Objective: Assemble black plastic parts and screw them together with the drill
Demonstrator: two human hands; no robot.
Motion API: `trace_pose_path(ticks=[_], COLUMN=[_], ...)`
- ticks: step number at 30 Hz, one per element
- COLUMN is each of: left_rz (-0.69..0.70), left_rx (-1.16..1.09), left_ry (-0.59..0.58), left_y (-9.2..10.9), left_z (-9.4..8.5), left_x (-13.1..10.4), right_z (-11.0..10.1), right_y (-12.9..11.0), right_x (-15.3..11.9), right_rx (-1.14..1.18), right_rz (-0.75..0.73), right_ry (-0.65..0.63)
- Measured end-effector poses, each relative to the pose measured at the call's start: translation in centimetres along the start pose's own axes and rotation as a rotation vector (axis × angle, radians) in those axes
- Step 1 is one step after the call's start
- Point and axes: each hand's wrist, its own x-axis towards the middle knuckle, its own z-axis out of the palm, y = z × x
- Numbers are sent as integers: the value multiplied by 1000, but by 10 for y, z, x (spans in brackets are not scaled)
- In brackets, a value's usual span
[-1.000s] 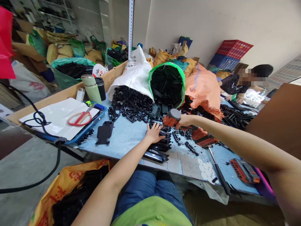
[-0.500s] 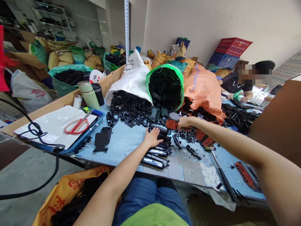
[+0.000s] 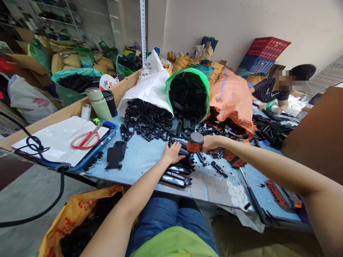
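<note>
My left hand [image 3: 173, 152] lies with its fingers spread on a row of long black plastic parts [image 3: 175, 178] near the table's front edge. My right hand [image 3: 210, 143] is wrapped round the grip of an orange and black cordless drill [image 3: 195, 142]. The drill's round end points left, just beside my left fingertips and over the far end of the row. Its tip is hidden, so I cannot tell whether it touches a part. Loose screws and small black parts [image 3: 219, 169] lie below the drill.
White [image 3: 150, 85], green [image 3: 168, 89] and orange sacks [image 3: 230, 96] spill black parts at the back. Scissors [image 3: 85, 140] rest on paper in a blue tray [image 3: 115, 131]. A hammer [image 3: 252, 196], white discs [image 3: 235, 194] and a spare battery [image 3: 281, 194] lie right. A co-worker [image 3: 270, 91] sits beyond.
The drill in my right hand has come down and slightly left, closer to the row of black parts. My left hand stays on the row. The view has shifted a little.
</note>
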Motion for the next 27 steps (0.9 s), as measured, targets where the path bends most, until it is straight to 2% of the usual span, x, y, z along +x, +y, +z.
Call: trace_pose_path(ticks=[3,6,8,10,15,18,20,23,27], left_rz=[8,128,184,170,130,206,243,190,161], left_rx=[-11,-49,-71,-76,-71,-48,-5,65,95], left_ry=[-19,-32,-11,29,44,29,58,135,171], left_y=[10,27,37,45,49,48,49,53,57], left_z=[-4,-1,5,9,12,15,20,26,28], left_x=[-16,-49,-69,-82,-87,-93,-101,-109,-109], right_z=[4,9,12,15,22,26,28,32,41], right_y=[-5,-7,-7,-8,-16,-22,-25,-29,-32], right_x=[-7,-18,-24,-26,-30,-42,-53,-66,-67], right_rx=[-34,-45,-35,-26,-33,-37,-37,-75,-169], right_rz=[7,11,12,13,14,4,-1,-5,-8], right_ry=[16,17,-15,-52,-37,25,57,53,39])
